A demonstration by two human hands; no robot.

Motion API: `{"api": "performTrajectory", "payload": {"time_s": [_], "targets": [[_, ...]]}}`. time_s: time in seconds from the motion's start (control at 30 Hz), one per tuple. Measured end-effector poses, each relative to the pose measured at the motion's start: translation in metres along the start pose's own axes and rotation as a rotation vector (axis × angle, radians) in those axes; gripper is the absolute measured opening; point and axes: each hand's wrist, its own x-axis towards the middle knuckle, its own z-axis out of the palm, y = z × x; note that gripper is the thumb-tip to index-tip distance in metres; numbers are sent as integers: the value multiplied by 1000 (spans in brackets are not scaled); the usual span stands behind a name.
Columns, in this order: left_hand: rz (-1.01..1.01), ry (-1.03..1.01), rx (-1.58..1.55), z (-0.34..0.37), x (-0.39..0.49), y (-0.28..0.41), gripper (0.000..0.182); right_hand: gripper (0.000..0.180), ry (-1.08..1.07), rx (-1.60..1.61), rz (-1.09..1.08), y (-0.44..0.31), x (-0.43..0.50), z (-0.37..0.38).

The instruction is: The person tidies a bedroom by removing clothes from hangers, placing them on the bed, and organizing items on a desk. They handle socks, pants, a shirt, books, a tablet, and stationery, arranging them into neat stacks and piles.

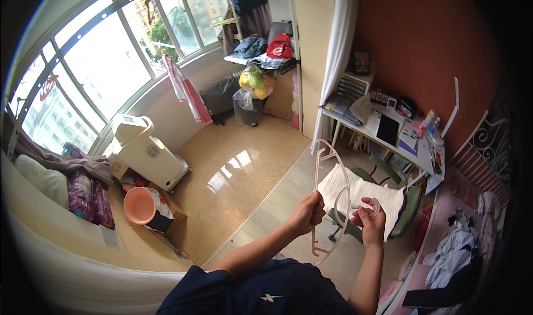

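Observation:
A pale pink plastic clothes hanger point(349, 190) is held up sideways in front of my chest. My left hand point(309, 213) is closed around the middle of its straight bar. My right hand point(369, 225) has the hook side between thumb and fingers, and the hook curls out past the fingertips. No garment hangs on it. Behind and below the hanger, a white towel-like cloth point(377, 192) is draped over a green chair point(410, 211).
A cluttered white desk point(366, 127) stands beyond the chair. Clothes point(449, 252) lie on the bed at right. On the left are a white wheeled machine point(145, 152), a pink bucket point(140, 205) and a cardboard box point(177, 208). A pink-and-white garment point(187, 92) hangs by the window.

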Motion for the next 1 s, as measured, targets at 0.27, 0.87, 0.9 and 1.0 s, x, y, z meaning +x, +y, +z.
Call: {"api": "performTrajectory", "payload": {"time_s": [0.27,0.87,0.9,1.0], "targets": [[356,17,-222,-112,-25,176,42,53,-562,-47,52,60,61,178],[740,-3,-755,-262,18,368,43,38,-1076,365,347,88,246,408],[744,5,-795,-265,34,380,43,39,-1122,385,353,89,270,415],[720,151,-701,-261,83,410,45,36,-1114,370,393,78,334,428]]}}
